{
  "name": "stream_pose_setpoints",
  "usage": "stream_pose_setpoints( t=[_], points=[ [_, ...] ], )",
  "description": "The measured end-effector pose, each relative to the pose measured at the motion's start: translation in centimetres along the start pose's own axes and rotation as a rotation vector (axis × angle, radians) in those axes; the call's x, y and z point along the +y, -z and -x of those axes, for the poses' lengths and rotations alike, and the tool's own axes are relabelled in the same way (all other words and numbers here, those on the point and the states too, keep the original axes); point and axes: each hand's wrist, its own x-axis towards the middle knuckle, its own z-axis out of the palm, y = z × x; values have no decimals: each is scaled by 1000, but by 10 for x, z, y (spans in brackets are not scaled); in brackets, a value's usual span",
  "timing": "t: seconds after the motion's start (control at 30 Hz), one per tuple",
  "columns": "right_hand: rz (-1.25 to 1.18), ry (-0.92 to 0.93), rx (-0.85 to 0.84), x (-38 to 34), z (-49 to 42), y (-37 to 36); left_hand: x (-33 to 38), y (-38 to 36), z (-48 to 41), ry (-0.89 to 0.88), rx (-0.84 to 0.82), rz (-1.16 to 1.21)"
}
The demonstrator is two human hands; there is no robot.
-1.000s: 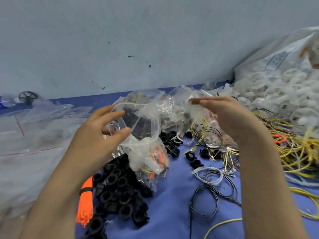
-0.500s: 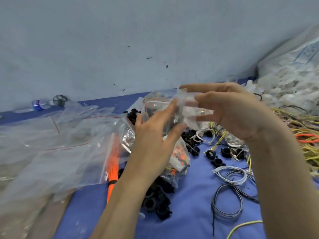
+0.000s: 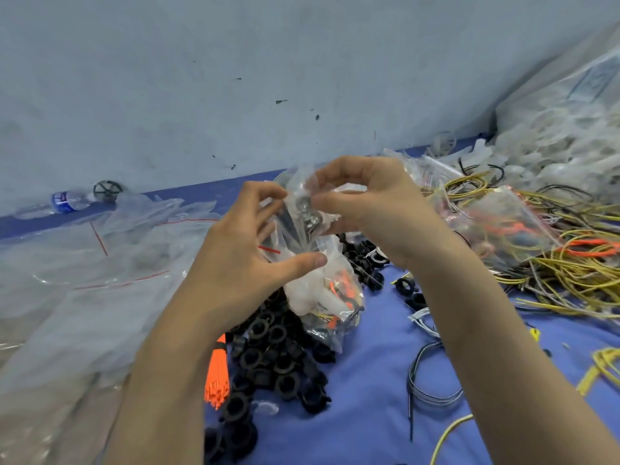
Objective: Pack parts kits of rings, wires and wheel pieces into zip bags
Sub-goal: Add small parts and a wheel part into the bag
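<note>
Left hand (image 3: pixel 241 263) and right hand (image 3: pixel 372 209) hold a filled zip bag (image 3: pixel 322 290) over a blue desk (image 3: pixel 362 380).
From my remote view, the left hand grips the bag's middle with its thumb curled across the front. The right hand's fingers (image 3: pixel 335 201) pinch the top edge. The bag hangs upright, with white and orange pieces at its bottom, above a heap of black rings (image 3: pixel 275 350). Yellow wires (image 3: pixel 570 280) sprawl right and empty bags (image 3: pixel 100 263) lie left.
</note>
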Motion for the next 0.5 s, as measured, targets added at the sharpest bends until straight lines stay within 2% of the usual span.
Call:
stream_pose_setpoints(
  t=[0.17, 0.3, 0.4, 0.5],
  points=[
    [165, -43, -218, 0, 3, -2, 0, -3, -1, -65, 15, 115],
    [219, -106, -220, 7, 0, -8, 0, -6, -1, -83, 27, 111],
    [356, -143, -216, 11, -2, -8, 2, -5, -2, -96, 43, 170],
    [410, -197, -308, 14, -2, -9, 5, -8, -1, -103, 13, 157]
  ],
)
